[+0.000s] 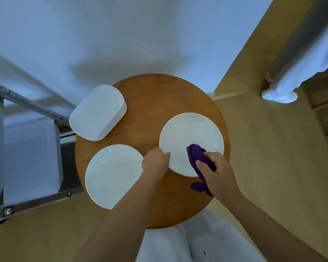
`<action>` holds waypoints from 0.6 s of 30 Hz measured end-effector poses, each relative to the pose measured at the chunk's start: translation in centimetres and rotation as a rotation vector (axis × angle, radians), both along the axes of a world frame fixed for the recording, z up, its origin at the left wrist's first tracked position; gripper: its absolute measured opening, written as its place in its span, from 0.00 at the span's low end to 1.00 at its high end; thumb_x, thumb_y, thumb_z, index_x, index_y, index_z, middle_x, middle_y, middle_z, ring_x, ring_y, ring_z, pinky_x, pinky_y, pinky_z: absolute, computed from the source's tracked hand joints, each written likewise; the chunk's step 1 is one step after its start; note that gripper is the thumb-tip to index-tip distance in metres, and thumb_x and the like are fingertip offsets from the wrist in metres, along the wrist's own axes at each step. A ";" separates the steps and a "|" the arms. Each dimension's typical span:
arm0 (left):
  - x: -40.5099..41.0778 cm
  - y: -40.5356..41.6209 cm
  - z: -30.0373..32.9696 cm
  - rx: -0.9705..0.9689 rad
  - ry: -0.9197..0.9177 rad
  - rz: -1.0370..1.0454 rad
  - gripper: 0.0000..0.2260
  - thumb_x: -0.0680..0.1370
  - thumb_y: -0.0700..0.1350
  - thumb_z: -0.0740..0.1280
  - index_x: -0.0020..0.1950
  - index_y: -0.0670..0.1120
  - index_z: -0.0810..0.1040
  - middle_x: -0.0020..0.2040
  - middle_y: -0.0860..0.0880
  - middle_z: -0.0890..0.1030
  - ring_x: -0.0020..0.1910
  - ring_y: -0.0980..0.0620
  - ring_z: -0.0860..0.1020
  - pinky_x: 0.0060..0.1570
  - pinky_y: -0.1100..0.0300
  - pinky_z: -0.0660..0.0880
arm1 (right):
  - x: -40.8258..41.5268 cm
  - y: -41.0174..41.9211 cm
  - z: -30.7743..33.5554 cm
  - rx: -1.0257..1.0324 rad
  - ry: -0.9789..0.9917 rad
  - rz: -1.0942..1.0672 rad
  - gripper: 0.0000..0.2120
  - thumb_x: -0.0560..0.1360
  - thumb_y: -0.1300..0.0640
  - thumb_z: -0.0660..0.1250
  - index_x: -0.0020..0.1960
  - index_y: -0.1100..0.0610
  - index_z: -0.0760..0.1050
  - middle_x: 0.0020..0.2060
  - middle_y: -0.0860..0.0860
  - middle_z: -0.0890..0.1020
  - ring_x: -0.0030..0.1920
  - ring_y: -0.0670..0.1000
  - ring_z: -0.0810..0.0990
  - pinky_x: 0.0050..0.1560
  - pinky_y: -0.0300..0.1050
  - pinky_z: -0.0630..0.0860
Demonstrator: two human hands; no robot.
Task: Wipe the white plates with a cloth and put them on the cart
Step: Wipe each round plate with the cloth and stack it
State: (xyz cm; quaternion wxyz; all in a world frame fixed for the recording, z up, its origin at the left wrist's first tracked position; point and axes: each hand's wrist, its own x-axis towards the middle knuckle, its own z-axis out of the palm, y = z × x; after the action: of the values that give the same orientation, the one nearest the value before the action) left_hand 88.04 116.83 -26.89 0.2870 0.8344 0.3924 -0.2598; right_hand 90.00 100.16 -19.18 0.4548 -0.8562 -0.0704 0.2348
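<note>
You are at the wiping step. Your right hand [219,170] is closed around the purple cloth [199,157] and presses it onto the near part of the round plate [189,137] on the right side of the round wooden table [150,95]. Your left hand [155,160] steadies that plate at its left rim, thumb on the edge; whether the fingers curl beneath cannot be told. A second round plate [112,174] lies at the near left of the table, and a stack of squarish white plates [98,112] sits at the far left. The cart [30,161] stands just left of the table; no plate is visible on it. Judged from this layout, most of the task remains. Next, sweep the cloth across the plate's far part, then lift the plate by its rim and carry it left to the cart, passing clear of the other plates.
</note>
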 end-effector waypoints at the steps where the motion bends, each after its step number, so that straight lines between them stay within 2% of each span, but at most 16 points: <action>1: 0.1 0.0 0.2 0.014 0.015 -0.009 0.16 0.81 0.54 0.59 0.59 0.45 0.76 0.52 0.47 0.80 0.48 0.49 0.78 0.44 0.58 0.72 | 0.2 -0.3 0.0 0.002 0.001 -0.004 0.06 0.76 0.56 0.65 0.51 0.48 0.72 0.42 0.44 0.75 0.43 0.43 0.75 0.36 0.24 0.69; 5: 1.0 0.2 1.2 0.070 0.063 -0.033 0.13 0.81 0.53 0.59 0.53 0.46 0.77 0.43 0.50 0.78 0.43 0.50 0.78 0.41 0.59 0.74 | 1.0 -1.0 0.2 0.023 0.018 -0.016 0.06 0.76 0.57 0.65 0.51 0.49 0.72 0.42 0.42 0.75 0.43 0.43 0.75 0.36 0.24 0.69; 8: 1.5 0.4 2.1 0.070 0.030 0.018 0.13 0.81 0.52 0.59 0.50 0.45 0.78 0.42 0.49 0.79 0.42 0.50 0.79 0.41 0.59 0.76 | 1.1 -1.4 0.3 0.035 0.030 -0.009 0.06 0.76 0.57 0.65 0.51 0.49 0.72 0.42 0.42 0.75 0.43 0.44 0.76 0.36 0.25 0.70; 13: 1.0 -0.6 2.3 -0.073 -0.224 0.321 0.15 0.82 0.51 0.56 0.57 0.43 0.77 0.52 0.45 0.81 0.48 0.48 0.79 0.50 0.54 0.77 | 0.9 -1.6 0.8 0.041 0.071 -0.044 0.06 0.75 0.57 0.66 0.51 0.49 0.73 0.42 0.43 0.76 0.43 0.44 0.76 0.34 0.26 0.70; 15: 1.1 -1.7 2.3 -0.169 -0.305 0.480 0.16 0.82 0.54 0.54 0.59 0.44 0.74 0.54 0.47 0.79 0.48 0.50 0.77 0.50 0.56 0.75 | 0.5 -1.8 1.0 0.029 0.088 -0.042 0.07 0.76 0.57 0.66 0.51 0.48 0.72 0.43 0.42 0.75 0.44 0.44 0.76 0.33 0.27 0.71; 18: 1.3 -3.0 3.0 -0.340 -0.334 0.697 0.20 0.81 0.59 0.51 0.64 0.47 0.67 0.53 0.50 0.72 0.51 0.52 0.73 0.49 0.57 0.72 | 0.0 -1.9 1.4 0.040 0.115 -0.070 0.08 0.76 0.56 0.65 0.48 0.44 0.70 0.44 0.44 0.76 0.44 0.46 0.77 0.33 0.30 0.70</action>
State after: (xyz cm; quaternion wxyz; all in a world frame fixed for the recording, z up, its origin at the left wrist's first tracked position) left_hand 89.37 113.83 -23.92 0.5509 0.6233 0.5507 -0.0693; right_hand 89.99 98.29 -17.77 0.4831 -0.8340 -0.0190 0.2659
